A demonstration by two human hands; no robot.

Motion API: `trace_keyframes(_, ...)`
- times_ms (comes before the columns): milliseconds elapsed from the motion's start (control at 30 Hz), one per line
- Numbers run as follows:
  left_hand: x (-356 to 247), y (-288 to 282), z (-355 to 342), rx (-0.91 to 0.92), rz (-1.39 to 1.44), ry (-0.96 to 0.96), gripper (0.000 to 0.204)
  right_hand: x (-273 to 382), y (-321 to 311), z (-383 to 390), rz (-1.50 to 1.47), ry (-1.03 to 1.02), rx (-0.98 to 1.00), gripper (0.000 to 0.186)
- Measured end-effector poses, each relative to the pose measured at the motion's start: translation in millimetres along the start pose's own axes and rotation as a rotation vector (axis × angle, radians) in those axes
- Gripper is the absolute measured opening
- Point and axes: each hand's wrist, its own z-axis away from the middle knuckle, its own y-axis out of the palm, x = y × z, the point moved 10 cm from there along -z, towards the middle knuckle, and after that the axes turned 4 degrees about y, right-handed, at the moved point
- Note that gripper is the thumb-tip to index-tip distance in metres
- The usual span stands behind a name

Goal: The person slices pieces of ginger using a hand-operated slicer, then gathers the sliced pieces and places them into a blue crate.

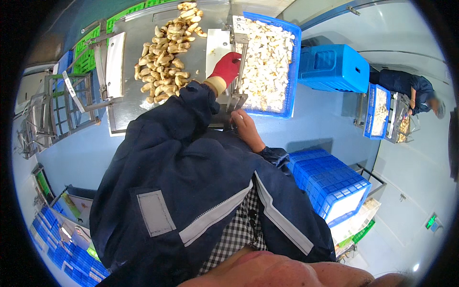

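Red-gloved left hand [228,68] curled by metal frame [242,60], grip hidden; bare right hand [247,129] at its near end, can't tell hold. Mushrooms [165,60] left on steel table [217,13], slices [267,62] in blue crate [296,57] right. Blue floor [330,126].

Steel table [136,42] with a long heap of mushrooms [165,60] and a white board [216,48]

The metal frame [243,64] covers the left edge of the blue mesh crate [290,91]. Left of the crate, whatever the red-gloved left hand [227,69] may hold is hidden. By the crate's lower left corner, the fingertip contact of the bare right hand [247,129] is obscured. The picture's top edge cuts off the steel table [199,55] left of the crate. Well right of it, a co-worker's [411,86] face is blurred.
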Motion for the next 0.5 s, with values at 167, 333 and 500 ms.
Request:
trace_keyframes(167,-26,-112,12,-0.154,-0.691,0.386,0.028,0,3,-3,0.044,-0.011,-0.001,0.027)
trace_keyframes(333,27,-177,15,0.124,-1.128,0.261,0.017,2,7,-2,0.033,-0.018,0.027,0.028)
trace_keyframes(500,28,-163,2,0.336,-1.259,0.117,0.02,2,2,-2,0.036,-0.034,0.022,0.028)
